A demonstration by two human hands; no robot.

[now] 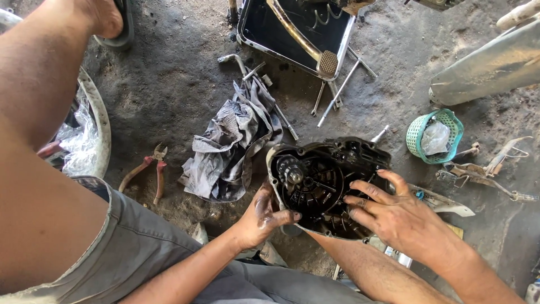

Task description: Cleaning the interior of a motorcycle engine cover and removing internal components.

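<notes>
On a grimy workshop floor, we crouch over a black engine side cover (329, 188) lying open side up just ahead of our knees, its long axis running left to right between our hands. Our left hand (264, 217), dark with grease, closes on the cover's near-left rim, thumb hooked over the edge. Our right hand (394, 214) lies open across the right half, fingers (365, 194) spread and reaching inward toward the gears; it sits a little nearer the centre than the left.

Just left of the cover lies a crumpled grey rag (230, 149), and beyond that red-handled pliers (149, 171). To the right, a small green plastic basket (419, 141) holds a clear bag. Further off, loose spanners (337, 95) lie beside a black metal tray (250, 39) with a foot pedal (328, 62) resting in it. At far left, a round basin (101, 124) holds crinkled plastic.
</notes>
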